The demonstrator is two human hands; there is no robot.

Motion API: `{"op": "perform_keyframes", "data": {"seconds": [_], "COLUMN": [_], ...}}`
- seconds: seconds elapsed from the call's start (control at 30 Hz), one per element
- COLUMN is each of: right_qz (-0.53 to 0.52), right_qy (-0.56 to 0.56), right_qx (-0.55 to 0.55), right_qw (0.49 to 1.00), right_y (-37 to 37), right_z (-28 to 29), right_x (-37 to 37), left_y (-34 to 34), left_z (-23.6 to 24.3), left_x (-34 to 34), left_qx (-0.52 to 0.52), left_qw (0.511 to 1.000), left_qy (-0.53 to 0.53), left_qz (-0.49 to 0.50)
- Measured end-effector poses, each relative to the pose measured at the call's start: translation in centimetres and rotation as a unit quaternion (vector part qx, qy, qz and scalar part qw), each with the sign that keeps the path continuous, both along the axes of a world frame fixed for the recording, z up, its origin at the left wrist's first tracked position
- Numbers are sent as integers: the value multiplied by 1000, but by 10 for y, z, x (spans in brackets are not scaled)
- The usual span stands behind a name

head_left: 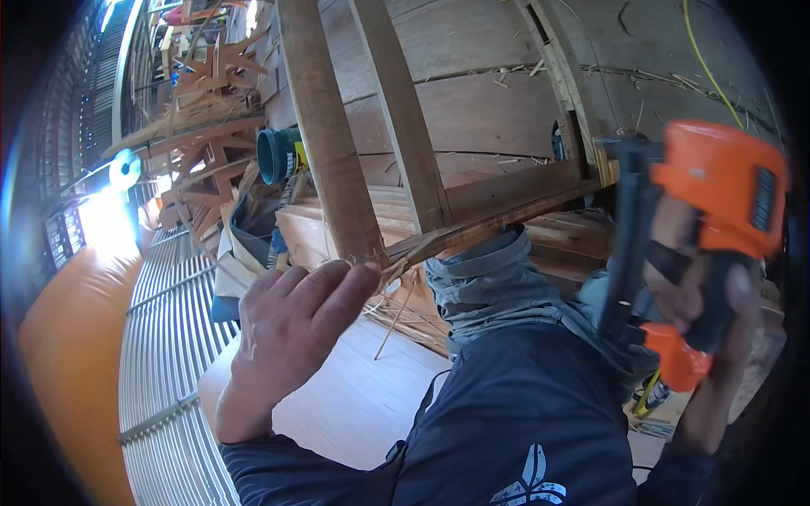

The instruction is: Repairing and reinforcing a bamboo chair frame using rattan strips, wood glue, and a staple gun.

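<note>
A wooden frame (405, 135) of long planks joined to a crosspiece (506, 223) lies across my lap, the crosspiece's edge rough and splintered. My left hand (291, 329) is at the near left corner of this frame, its fingers bent against the plank's end; the thumb's hold underneath is hidden. In my right hand (677, 291) is an orange and black nail gun (717, 181), gripped by its handle. Its dark nose and magazine (629, 236) stand beside the frame's right end, apart from my left hand. The gun is slightly blurred.
A green bucket (274, 156) lies beyond the frame, near a blue cloth bag (249, 244). Cut wooden pieces (215, 169) are piled at the far left. Corrugated metal sheet (164, 337) and an orange surface (76, 337) fill the left. A yellow hose (704, 59) runs over the plank floor.
</note>
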State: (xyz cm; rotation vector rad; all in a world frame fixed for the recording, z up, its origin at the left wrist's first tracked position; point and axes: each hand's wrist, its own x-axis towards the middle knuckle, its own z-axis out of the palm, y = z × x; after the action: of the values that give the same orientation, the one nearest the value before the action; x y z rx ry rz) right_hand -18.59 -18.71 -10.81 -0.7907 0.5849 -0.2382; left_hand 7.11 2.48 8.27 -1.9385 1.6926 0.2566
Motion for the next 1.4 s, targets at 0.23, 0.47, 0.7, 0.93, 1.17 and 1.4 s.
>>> {"op": "perform_keyframes", "data": {"seconds": [0.23,0.47,0.7,0.93,1.17,1.4], "right_qz": [156,259,313,368,405,427], "right_qy": [76,42,55,52,49,49], "right_qx": [146,273,291,319,330,336], "right_qw": [974,926,902,872,851,838], "right_y": [1,0,8,7,8,8], "right_z": [-22,-34,-40,-39,-42,-40], "right_x": [94,137,162,175,187,197], "left_y": [-9,-13,-16,-27,-29,-34], "left_z": [-4,-14,-30,-42,-47,-48], "left_x": [3,0,3,5,7,10], "left_qx": [14,88,190,249,221,277], "left_qw": [1000,996,980,964,972,957], "left_qy": [-3,12,-3,10,23,44], "left_qz": [2,22,54,91,79,72]}}
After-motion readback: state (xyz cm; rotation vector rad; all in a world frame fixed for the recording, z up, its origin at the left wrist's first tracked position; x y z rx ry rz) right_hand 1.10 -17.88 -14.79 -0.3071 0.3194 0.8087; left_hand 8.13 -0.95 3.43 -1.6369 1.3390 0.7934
